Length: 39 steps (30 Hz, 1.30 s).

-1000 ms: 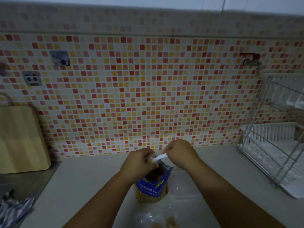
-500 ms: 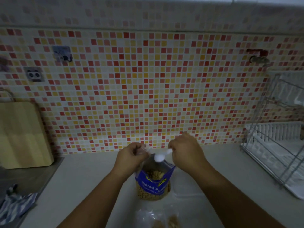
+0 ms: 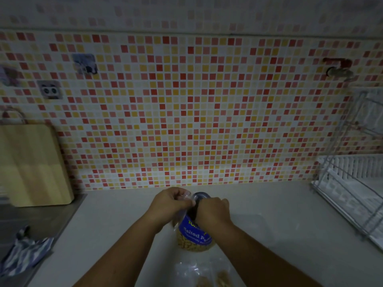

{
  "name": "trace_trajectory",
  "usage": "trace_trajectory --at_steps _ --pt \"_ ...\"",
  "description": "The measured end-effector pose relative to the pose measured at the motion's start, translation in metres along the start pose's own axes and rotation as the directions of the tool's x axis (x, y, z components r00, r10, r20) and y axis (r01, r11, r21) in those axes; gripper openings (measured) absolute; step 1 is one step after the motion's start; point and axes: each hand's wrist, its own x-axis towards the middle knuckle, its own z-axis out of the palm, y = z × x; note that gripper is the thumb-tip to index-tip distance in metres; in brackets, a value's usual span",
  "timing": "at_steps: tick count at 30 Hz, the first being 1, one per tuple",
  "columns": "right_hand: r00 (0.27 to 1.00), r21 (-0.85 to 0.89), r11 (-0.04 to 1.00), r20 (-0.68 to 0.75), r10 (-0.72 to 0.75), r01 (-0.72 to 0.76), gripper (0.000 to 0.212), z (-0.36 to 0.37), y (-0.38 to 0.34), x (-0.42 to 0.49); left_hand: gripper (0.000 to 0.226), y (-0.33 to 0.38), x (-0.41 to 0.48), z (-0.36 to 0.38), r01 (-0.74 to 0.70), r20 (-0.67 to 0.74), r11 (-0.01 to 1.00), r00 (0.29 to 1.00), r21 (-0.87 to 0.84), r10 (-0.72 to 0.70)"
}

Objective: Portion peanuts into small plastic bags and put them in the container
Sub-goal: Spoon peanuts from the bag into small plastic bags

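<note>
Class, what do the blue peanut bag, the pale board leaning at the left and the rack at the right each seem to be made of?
Blue peanut bag: thin flexible plastic film, glossy; its lower part is clear and shows the peanuts. Pale board: wood, probably, matt; lengthwise strips of differing tone. Rack: thin metal wire, likely plated; it glints silver.

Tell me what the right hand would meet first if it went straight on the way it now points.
Probably the peanuts inside the blue plastic salted-peanut bag: the right hand points down into its open mouth, though depth inside is unclear.
</note>
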Motion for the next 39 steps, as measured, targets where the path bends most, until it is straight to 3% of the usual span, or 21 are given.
trace_trajectory --at_steps 6,11,14,17,20,21,24,31,36,39 --pt "0.981 0.179 0.966 -0.019 0.192 -0.185 0.034 -0.004 0.009 -0.003 0.016 0.002 0.000 -0.001 0.020 0.013 0.998 1.000 -0.067 -0.019" --pt "0.961 0.397 0.886 -0.032 0.276 -0.241 0.020 -0.012 0.030 -0.002 0.016 0.004 0.001 -0.007 0.024 -0.010 0.991 1.000 -0.129 -0.025" --pt "0.940 0.466 0.824 0.053 0.337 -0.322 0.022 -0.017 0.042 0.007 0.026 0.006 0.003 -0.013 0.009 -0.066 0.989 0.998 -0.144 -0.019" --pt "0.949 0.431 0.845 0.142 0.282 -0.316 0.033 -0.014 0.055 0.014 0.030 0.007 0.004 -0.016 -0.021 -0.093 0.998 0.996 -0.066 0.015" --pt "0.972 0.512 0.830 0.045 0.228 -0.219 0.025 -0.012 0.072 0.012 0.038 0.005 0.004 -0.016 -0.036 -0.087 0.996 0.995 0.077 0.043" --pt "0.979 0.470 0.862 0.037 0.198 -0.192 0.026 -0.014 0.076 0.011 0.041 0.005 0.003 -0.015 -0.049 -0.077 0.989 0.995 0.137 0.060" --pt "0.955 0.160 0.961 0.230 0.184 -0.224 0.033 -0.032 0.081 0.016 0.049 0.005 0.002 -0.012 -0.123 -0.035 0.939 0.989 0.321 0.142" --pt "0.931 -0.075 0.986 0.327 0.163 -0.146 0.040 -0.066 0.088 0.017 0.049 0.010 -0.001 0.001 -0.225 0.045 0.841 0.971 0.491 0.233" --pt "0.938 -0.146 0.985 0.319 0.137 -0.095 0.038 -0.072 0.089 0.015 0.050 0.011 0.001 0.008 -0.211 0.045 0.813 0.974 0.543 0.223" --pt "0.940 -0.076 0.987 0.303 0.159 -0.143 0.032 -0.073 0.083 0.014 0.047 0.011 0.002 0.012 -0.229 0.059 0.797 0.970 0.559 0.237"
